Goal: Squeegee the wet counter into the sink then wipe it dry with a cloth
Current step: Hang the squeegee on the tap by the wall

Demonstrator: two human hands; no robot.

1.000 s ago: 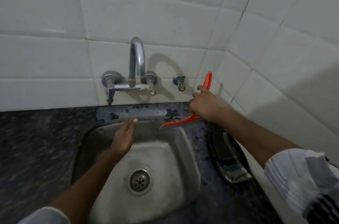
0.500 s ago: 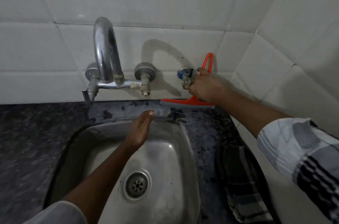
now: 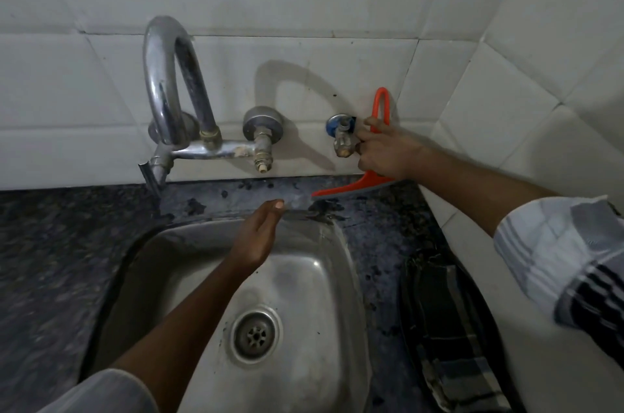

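My right hand (image 3: 388, 152) grips the handle of an orange squeegee (image 3: 351, 189). Its blade lies on the wet dark counter (image 3: 236, 193) behind the sink, close to the tiled wall. The looped handle end sticks up above my fingers. My left hand (image 3: 256, 237) hovers over the back rim of the steel sink (image 3: 341, 264), fingers straight and together, holding nothing. A dark checked cloth (image 3: 449, 328) lies on the counter to the right of the sink.
A curved steel tap (image 3: 169, 85) with two valves is fixed to the white tiled wall. A small blue-collared tap (image 3: 341, 135) sits just left of my right hand. The side wall (image 3: 540, 108) closes the counter on the right. The drain (image 3: 255, 335) is in the basin's middle.
The squeegee has gone from raised over the sink's back corner to blade-down on the counter by the wall. The view has moved closer. My left hand has stayed over the sink rim.
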